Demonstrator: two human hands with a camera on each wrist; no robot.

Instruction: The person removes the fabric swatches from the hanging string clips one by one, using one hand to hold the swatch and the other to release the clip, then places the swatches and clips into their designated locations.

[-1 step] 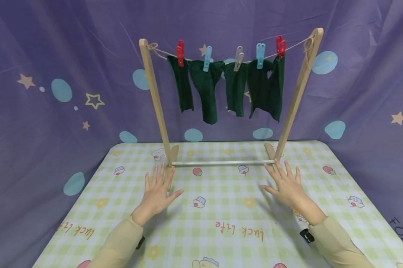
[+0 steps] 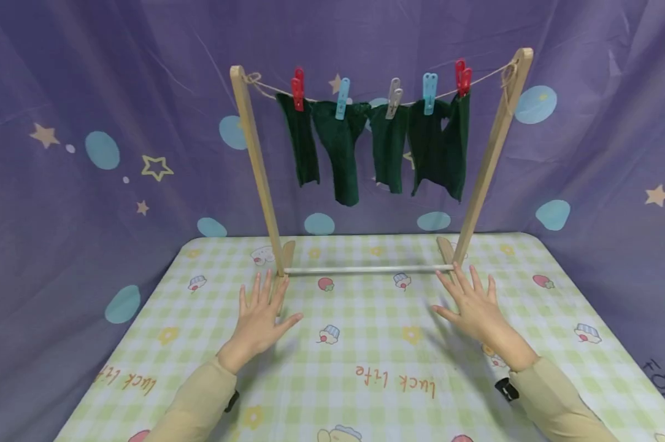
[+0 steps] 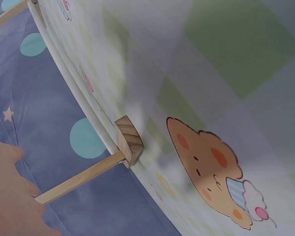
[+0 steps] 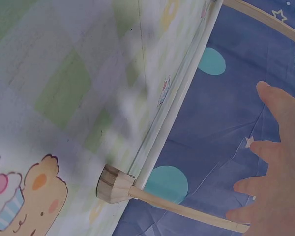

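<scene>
My left hand hovers palm down with fingers spread, in front of the left foot of a small wooden drying rack. On the other side my right hand is held the same way, near the rack's right foot. Neither hand holds anything. Several dark green cloth pieces hang from the rack's string, fastened by red clothespins, blue clothespins and a grey clothespin. Fingers of each hand show at the edge of the left wrist view and the right wrist view.
A white rod joins the rack's two wooden feet low over the table. The table has a green checked cover with printed cupcakes and strawberries. Behind it hangs a purple curtain with stars and blue spots.
</scene>
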